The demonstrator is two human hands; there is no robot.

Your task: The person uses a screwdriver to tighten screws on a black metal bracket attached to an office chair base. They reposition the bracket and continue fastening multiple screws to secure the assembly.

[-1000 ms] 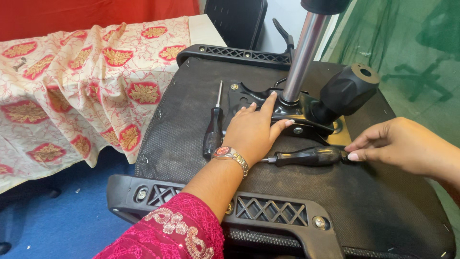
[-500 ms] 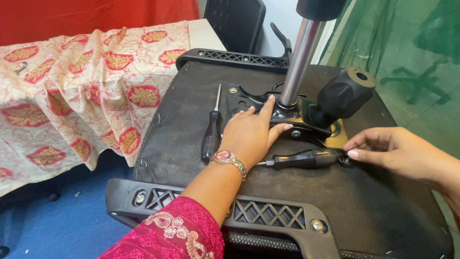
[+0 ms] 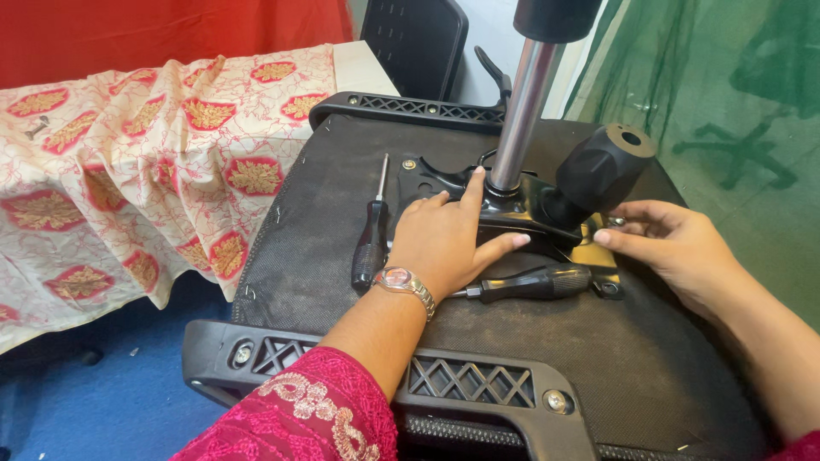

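Observation:
An upturned office chair seat (image 3: 649,367) lies before me, its black metal mechanism plate (image 3: 530,218) and chrome gas cylinder (image 3: 519,111) pointing up. My left hand (image 3: 444,243) lies flat on the seat, fingers spread against the base of the plate. My right hand (image 3: 675,243) reaches in from the right; its fingertips touch the plate's edge beside the big black knob (image 3: 602,166), holding nothing that I can see. A black-handled screwdriver (image 3: 530,282) lies on the seat just below both hands. A second screwdriver (image 3: 371,239) lies left of my left hand.
A table with a patterned red and cream cloth (image 3: 145,171) stands to the left. A black chair back (image 3: 414,47) leans at the top. Green mesh (image 3: 717,111) hangs at the right. The black armrest (image 3: 478,384) runs along the near edge, above blue floor (image 3: 94,401).
My right hand has let go of the screwdriver handle and moved up to the plate's edge by the knob. My left hand stays pressed by the plate.

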